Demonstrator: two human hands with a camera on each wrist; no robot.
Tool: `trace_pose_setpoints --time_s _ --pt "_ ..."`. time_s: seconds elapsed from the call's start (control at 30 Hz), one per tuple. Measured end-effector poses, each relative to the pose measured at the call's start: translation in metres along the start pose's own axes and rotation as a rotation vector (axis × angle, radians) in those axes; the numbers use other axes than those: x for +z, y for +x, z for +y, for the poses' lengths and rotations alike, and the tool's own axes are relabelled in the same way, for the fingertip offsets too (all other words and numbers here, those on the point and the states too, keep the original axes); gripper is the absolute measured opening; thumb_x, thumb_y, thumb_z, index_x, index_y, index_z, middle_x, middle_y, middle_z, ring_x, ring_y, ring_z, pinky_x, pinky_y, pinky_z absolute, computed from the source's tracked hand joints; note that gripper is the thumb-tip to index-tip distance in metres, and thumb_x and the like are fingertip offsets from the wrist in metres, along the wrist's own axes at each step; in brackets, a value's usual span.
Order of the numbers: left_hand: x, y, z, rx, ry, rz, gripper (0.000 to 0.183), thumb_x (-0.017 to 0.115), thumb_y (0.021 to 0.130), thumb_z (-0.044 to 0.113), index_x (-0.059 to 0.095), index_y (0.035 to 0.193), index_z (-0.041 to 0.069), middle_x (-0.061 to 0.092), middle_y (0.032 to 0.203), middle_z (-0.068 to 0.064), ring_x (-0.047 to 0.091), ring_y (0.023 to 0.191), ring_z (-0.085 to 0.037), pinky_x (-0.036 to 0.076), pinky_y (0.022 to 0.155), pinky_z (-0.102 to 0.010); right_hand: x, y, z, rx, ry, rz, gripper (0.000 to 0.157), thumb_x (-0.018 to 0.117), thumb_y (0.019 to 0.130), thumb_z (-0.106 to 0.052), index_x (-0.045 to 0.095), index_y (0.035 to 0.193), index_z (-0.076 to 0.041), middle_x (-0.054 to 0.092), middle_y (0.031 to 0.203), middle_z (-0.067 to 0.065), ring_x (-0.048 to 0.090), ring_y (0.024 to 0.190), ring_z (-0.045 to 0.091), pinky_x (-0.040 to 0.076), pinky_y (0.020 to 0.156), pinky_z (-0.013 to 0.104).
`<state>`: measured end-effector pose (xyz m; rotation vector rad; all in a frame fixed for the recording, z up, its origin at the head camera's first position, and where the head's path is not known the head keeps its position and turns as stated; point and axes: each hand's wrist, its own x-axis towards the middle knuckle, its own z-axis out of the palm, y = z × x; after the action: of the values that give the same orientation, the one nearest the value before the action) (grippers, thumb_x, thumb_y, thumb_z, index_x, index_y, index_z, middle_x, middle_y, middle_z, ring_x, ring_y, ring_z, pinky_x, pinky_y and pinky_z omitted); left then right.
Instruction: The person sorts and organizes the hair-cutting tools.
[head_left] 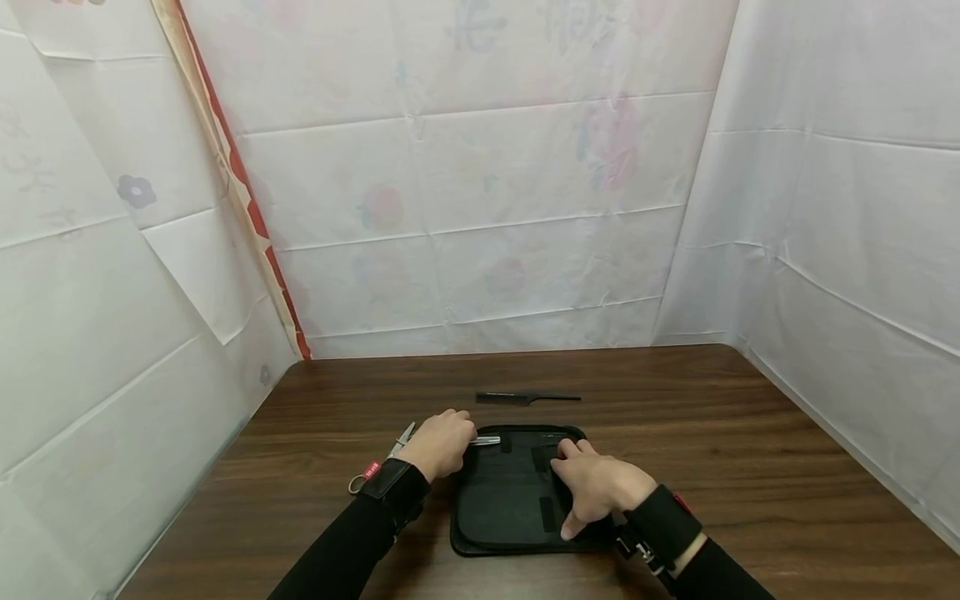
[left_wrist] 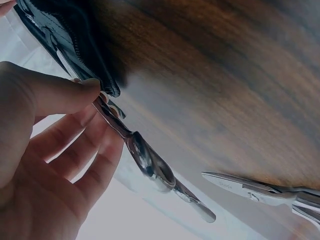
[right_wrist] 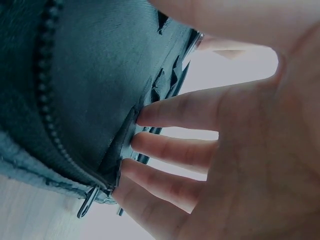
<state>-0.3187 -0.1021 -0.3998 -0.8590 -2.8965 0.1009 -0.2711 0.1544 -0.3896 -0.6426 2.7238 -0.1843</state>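
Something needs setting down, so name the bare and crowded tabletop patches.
Bare tabletop lies right of the right hand and left of the scissors; a shallower strip runs beyond the comb. Crowded: the black case, under the right hand, and beside it the left hand pinching a metal tool.

The left sleeve (head_left: 333, 542) and right sleeve (head_left: 723, 573) are black. The left wristband (head_left: 394, 489) is broad and black; the right wristband (head_left: 663, 525), also black, bears a red tag (head_left: 682, 503) and silvery hardware (head_left: 647, 553).
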Motion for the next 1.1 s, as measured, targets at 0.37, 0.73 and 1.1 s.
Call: trace_pose_setpoints --time_s 0.37,0.73,1.1 --pt "0.0028 0.0031 0.0010 0.006 0.009 0.001 0.018 0.080 0.086 0.003 0.079 0.102 0.012 0.066 0.099 -0.003 0.063 0.098 -0.024 0.055 0.085 -0.037 0.0001 -0.0006 -0.0001 -0.004 0.004 0.005 0.088 0.092 0.073 -0.039 0.054 0.145 -0.006 0.040 0.145 0.008 0.038 0.130 0.028 0.047 0.098 0.048" --pt "0.0059 0.0073 0.0005 0.002 0.008 -0.004 0.022 0.080 0.086 0.003 0.079 0.106 0.013 0.066 0.102 -0.004 0.063 0.100 -0.024 0.055 0.086 -0.037 -0.0004 -0.0008 -0.0007 -0.001 -0.005 0.002 0.087 0.092 0.074 -0.039 0.054 0.146 -0.006 0.039 0.147 0.009 0.038 0.134 0.030 0.047 0.099 0.048" --pt "0.0053 0.0085 0.0018 0.010 0.006 0.000 0.022 0.080 0.086 0.003 0.078 0.106 0.013 0.066 0.102 -0.004 0.063 0.100 -0.024 0.055 0.087 -0.037 0.0002 -0.0005 -0.0003 0.001 -0.003 0.000 0.087 0.092 0.074 -0.038 0.054 0.146 -0.006 0.039 0.147 0.009 0.038 0.133 0.029 0.047 0.098 0.047"
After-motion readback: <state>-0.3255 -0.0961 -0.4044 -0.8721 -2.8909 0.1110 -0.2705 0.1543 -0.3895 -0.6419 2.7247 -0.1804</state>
